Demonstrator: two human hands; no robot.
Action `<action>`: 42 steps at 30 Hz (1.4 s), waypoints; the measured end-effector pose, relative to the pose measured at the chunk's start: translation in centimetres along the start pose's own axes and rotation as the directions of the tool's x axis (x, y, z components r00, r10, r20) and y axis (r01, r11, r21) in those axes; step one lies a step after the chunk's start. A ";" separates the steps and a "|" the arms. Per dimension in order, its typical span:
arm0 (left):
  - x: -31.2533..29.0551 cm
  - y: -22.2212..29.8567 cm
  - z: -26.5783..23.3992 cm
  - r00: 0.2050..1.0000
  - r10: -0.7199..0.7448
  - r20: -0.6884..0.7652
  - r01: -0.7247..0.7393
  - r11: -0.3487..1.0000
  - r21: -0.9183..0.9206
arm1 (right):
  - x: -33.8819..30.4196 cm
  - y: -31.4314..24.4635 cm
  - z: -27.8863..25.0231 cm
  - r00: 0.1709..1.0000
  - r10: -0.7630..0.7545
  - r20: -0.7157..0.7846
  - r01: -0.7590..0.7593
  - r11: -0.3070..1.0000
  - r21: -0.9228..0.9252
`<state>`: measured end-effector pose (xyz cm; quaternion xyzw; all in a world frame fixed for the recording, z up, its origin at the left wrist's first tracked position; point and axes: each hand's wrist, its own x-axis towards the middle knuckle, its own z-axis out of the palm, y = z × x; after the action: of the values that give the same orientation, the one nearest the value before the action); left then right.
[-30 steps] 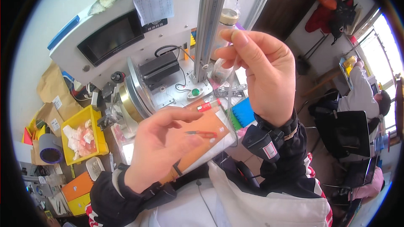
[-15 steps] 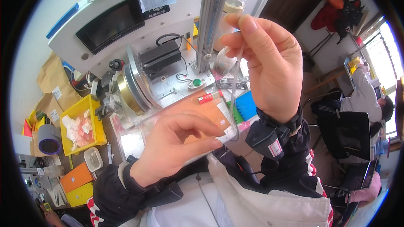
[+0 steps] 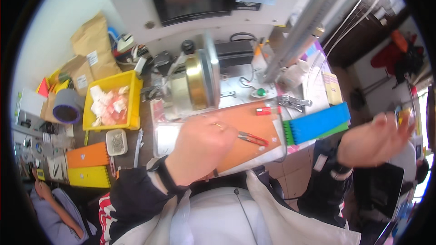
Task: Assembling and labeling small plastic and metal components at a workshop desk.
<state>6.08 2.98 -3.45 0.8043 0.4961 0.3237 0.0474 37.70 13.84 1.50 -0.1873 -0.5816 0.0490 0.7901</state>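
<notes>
My left hand (image 3: 200, 147) is closed over the left part of an orange board (image 3: 245, 115) on the bench. Its curled fingertips are hidden, and what they hold, if anything, does not show. Just right of its knuckles, a small red-handled hand tool (image 3: 253, 139) shows against the board; its near end meets the hand's outline, and I cannot tell whether they touch. My right hand (image 3: 374, 143) is stretched far out to the right, past the bench edge. Motion smears its fingers, so their hold cannot be made out. The clear strand is not distinguishable now.
Behind the board stands a machine with a brass-coloured drum (image 3: 198, 81), dark screen (image 3: 195, 2) and metal post (image 3: 299, 36). Left are a yellow bin (image 3: 131, 115) and small white tray (image 3: 116, 142). A red lighter (image 3: 263, 111) and blue notebook (image 3: 320, 122) lie right.
My hands have moved apart: the right swung down and outward to the right, the left closed its fingers. The clear strand no longer shows. The view has turned, and the red-handled tool has appeared.
</notes>
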 end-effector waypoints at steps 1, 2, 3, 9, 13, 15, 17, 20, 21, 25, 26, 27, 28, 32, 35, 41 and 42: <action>-0.5 -0.4 0.4 0.993 0.051 0.110 -0.062 0.993 0.101 | -3.0 1.4 -5.3 0.977 0.147 0.152 -0.211 0.724 0.657; -0.6 -0.3 1.4 0.988 0.064 0.143 -0.081 0.990 0.116 | -4.0 -1.8 -2.1 0.921 -0.046 0.387 -0.041 0.976 0.212; -1.1 -0.2 1.5 0.988 0.029 0.149 -0.050 0.989 0.140 | -5.7 -5.3 3.4 0.756 -0.087 0.649 0.268 0.945 -0.186; -1.8 -0.6 0.2 1.000 0.002 -0.020 -0.002 1.000 -0.009 | -11.7 -5.0 9.3 0.338 0.271 0.901 -0.172 0.959 -0.223; -2.9 -1.8 -0.9 0.983 -0.049 -0.177 0.037 0.997 -0.072 | -11.6 -4.0 10.1 0.381 0.277 0.882 -0.172 0.959 -0.227; -3.2 -2.5 -2.0 0.974 -0.071 -0.215 0.054 0.995 -0.083 | -11.1 -3.6 11.4 0.394 0.271 0.878 -0.158 0.961 -0.226; -3.8 -3.6 -3.4 0.944 -0.135 -0.301 0.145 0.989 0.013 | -10.4 -2.5 12.3 0.408 0.273 0.871 -0.135 0.962 -0.238; -5.7 -5.4 -5.5 0.873 -0.274 -0.404 0.289 0.957 -0.024 | -9.7 0.9 13.5 0.423 0.546 0.723 -0.306 0.837 -0.453; -6.1 -5.9 -6.4 0.834 -0.328 -0.443 0.367 0.930 0.002 | -9.3 2.2 13.8 0.390 0.564 0.728 -0.295 0.825 -0.481; -6.2 -7.3 -7.2 0.789 -0.351 -0.504 0.431 0.901 0.048 | -9.8 4.7 15.9 0.311 0.508 0.803 -0.334 0.850 -0.408; -5.8 -7.5 -7.2 0.829 -0.311 -0.465 0.380 0.923 0.061 | -9.7 4.7 16.7 0.284 0.480 0.830 -0.328 0.862 -0.387; -5.3 -7.7 -7.2 0.826 -0.315 -0.468 0.389 0.919 0.068 | -9.9 4.7 17.5 0.281 0.473 0.835 -0.332 0.864 -0.378; -4.7 -7.8 -6.7 0.843 -0.282 -0.459 0.366 0.925 0.103 | -10.1 4.8 18.1 0.181 0.488 0.854 -0.362 0.840 -0.404; -2.7 -8.5 -5.4 0.872 -0.254 -0.419 0.331 0.936 0.122 | -10.9 5.6 19.8 0.053 0.388 0.920 -0.530 0.792 -0.303; -1.6 -8.7 -4.3 0.876 -0.283 -0.390 0.342 0.935 0.089 | -12.0 6.1 20.1 0.032 0.339 0.940 -0.709 0.671 -0.218; -0.4 -9.1 -3.1 0.878 -0.262 -0.401 0.311 0.948 0.061 | -12.3 6.0 20.3 0.006 0.369 0.929 -0.749 0.618 -0.240; -0.4 -9.1 -3.1 0.878 -0.262 -0.400 0.311 0.948 0.062 | -12.3 6.1 20.3 0.016 0.349 0.937 -0.756 0.617 -0.217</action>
<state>-2.73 6.44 -4.84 0.6434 0.6283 0.4341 -0.0541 15.62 20.71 -6.64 -0.1944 -0.7731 0.5606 0.2241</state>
